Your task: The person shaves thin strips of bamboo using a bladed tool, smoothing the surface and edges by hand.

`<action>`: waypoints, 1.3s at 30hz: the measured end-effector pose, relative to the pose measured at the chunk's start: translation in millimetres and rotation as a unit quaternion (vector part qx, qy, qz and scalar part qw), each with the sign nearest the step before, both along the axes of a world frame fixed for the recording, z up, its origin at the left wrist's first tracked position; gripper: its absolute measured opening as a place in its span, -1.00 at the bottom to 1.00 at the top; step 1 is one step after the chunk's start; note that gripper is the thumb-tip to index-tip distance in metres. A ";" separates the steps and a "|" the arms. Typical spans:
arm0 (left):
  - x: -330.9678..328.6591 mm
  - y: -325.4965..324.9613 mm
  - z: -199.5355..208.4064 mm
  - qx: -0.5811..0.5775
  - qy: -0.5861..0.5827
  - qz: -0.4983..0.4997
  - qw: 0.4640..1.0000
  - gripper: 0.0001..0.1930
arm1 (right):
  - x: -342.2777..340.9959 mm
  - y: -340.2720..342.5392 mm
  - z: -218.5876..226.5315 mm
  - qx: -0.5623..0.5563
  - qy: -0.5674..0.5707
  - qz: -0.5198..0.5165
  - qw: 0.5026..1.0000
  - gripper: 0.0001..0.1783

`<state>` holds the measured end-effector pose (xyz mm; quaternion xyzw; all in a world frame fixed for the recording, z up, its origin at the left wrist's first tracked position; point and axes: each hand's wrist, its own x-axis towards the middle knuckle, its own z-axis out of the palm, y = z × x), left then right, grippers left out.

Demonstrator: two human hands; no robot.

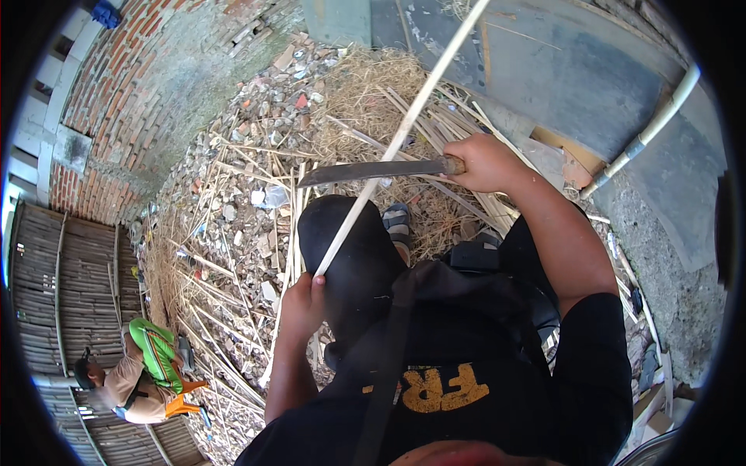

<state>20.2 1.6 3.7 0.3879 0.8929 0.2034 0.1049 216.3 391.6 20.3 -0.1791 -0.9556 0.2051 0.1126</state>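
My left hand (301, 309) is closed round the lower end of a long pale bamboo strip (423, 97). The strip slants up past my knee to the top edge of the view. My right hand (487, 163) grips the short wooden handle of a machete (338, 174). Its dark blade points left and crosses the strip above my knee; whether the two touch, I cannot tell. My sandalled foot (397, 225) shows below the blade.
Loose bamboo strips (289, 241), dry fibres (373, 85) and stony rubble (233, 179) cover the ground. A pale pipe (657, 120) leans at the right by grey panels (559, 70). At the left, a person (136, 380) sits on an orange chair (183, 404) by a bamboo wall (39, 287).
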 end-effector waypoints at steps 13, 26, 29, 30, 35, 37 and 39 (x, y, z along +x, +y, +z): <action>5.0 3.4 0.1 0.045 0.025 -0.036 0.998 -0.56 | -0.4 -0.9 -5.3 -0.006 0.006 0.035 0.999 -0.67; 7.3 3.9 3.0 0.052 0.027 -0.030 0.998 -0.54 | -2.0 -1.4 -6.6 0.009 0.010 0.038 0.999 -0.65; 8.4 4.0 4.5 0.048 0.029 -0.026 0.998 -0.54 | -1.8 -2.7 -3.3 0.002 -0.002 0.040 0.999 -0.64; 9.6 4.7 6.3 0.048 0.026 -0.024 0.998 -0.54 | -1.7 -2.3 -4.5 0.004 -0.003 0.040 0.999 -0.64; 6.5 2.2 0.1 0.050 0.026 -0.028 0.998 -0.55 | -1.0 -1.8 -9.4 0.003 0.009 0.036 0.999 -0.63; 4.8 2.2 -0.2 0.053 0.020 -0.028 0.998 -0.55 | -3.9 0.2 -10.8 -0.005 0.015 0.037 0.999 -0.64; 6.4 0.9 -0.3 0.055 0.017 -0.022 0.998 -0.56 | -2.5 -0.9 -9.5 -0.002 0.024 0.041 0.999 -0.64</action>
